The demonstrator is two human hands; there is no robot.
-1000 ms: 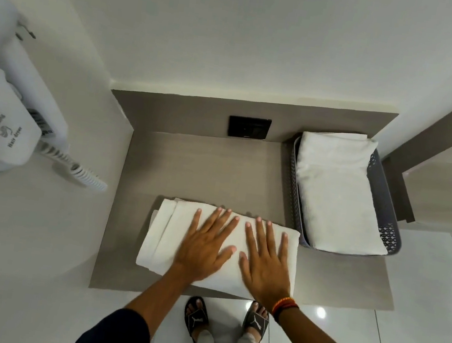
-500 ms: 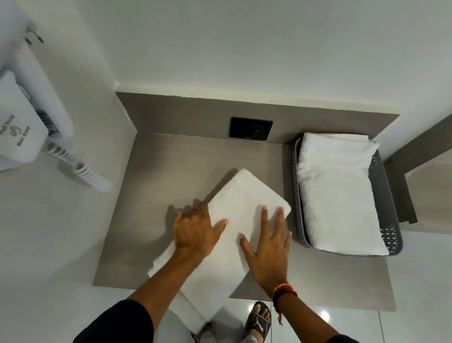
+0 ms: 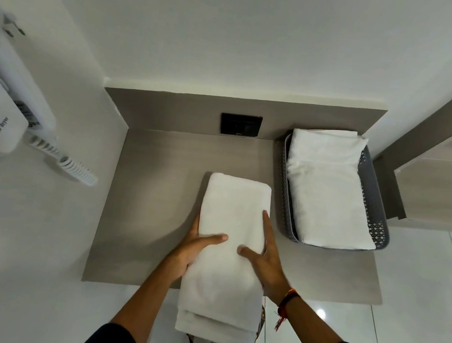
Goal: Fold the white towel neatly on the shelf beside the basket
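White towel, folded long, lies on the shelf beside the basket, overhanging the shelf's front edge. Left hand and right hand grasp its sides, thumbs on top.

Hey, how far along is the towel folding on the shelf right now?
Done: the towel is already folded into a long layered strip, lined up beside the basket. In hand: the left hand and right hand grip its two sides, thumbs on top. Left: its near end overhangs the shelf edge, so it probably needs another fold or a push fully onto the shelf.
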